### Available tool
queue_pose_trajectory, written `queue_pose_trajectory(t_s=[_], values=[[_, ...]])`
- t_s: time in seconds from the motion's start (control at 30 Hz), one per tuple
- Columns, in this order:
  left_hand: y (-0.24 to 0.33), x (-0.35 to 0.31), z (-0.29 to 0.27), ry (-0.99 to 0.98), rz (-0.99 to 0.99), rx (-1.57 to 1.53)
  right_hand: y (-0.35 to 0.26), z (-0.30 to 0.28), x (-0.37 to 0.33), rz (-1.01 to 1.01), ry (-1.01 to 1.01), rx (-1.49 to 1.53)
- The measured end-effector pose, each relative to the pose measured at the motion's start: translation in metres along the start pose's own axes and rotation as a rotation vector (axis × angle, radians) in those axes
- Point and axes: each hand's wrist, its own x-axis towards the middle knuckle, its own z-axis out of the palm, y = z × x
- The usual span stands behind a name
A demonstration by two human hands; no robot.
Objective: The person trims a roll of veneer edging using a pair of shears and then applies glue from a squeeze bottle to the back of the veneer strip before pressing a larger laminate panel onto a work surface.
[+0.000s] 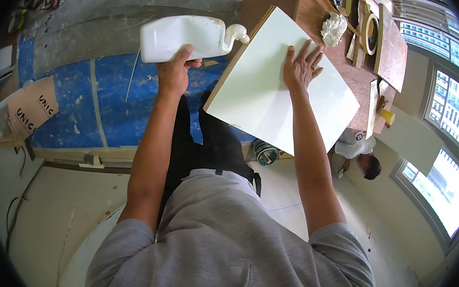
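Note:
My left hand [173, 73] is closed round a white plastic glue bottle [184, 37], held tilted on its side. The bottle's curved, crusted spout [237, 34] points right, by the edge of a pale white board [276, 93]. A brown raw edge [242, 55] runs down the board's left side. My right hand [303, 68] lies flat on the board's face with fingers spread. The board rests at a slant on a brown wooden worktable [309, 15].
On the worktable are a crumpled white cloth [333, 30], a tape roll [371, 34] and wood strips. Blue sheeting [119, 108] covers part of the floor. A round container [264, 153] stands under the board. Another person [357, 151] crouches at the right, near windows [449, 96].

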Motion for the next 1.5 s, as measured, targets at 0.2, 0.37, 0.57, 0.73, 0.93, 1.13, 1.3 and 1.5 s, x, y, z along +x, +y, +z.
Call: queue_pose_trajectory(t_s=[0.2,0.37,0.57,0.73,0.93,1.13,1.3,1.5], values=[[-0.004,0.004,0.004,-0.042,0.034,0.019,0.0,0.0,0.0,-0.007,0.003,0.008],[0.009,-0.017,-0.016,0.001,-0.024,0.1,0.001,0.002,-0.002,-0.003,0.003,0.013],[-0.008,0.01,-0.001,-0.015,0.045,0.017,0.001,0.002,0.0,-0.017,0.008,0.008],[0.004,-0.007,-0.009,0.002,0.012,0.072,0.003,0.004,-0.001,-0.007,0.005,0.008],[0.003,0.005,0.007,-0.027,0.034,0.044,0.0,0.002,0.0,-0.005,0.005,0.023],[0.006,-0.003,0.006,0.005,-0.001,0.087,0.003,0.004,0.0,-0.008,0.012,0.013],[0.018,-0.025,-0.007,-0.003,0.007,0.126,0.0,0.0,-0.002,-0.006,0.019,0.016],[0.0,0.004,0.004,-0.042,0.041,0.076,0.0,0.0,-0.001,-0.004,0.007,-0.002]])
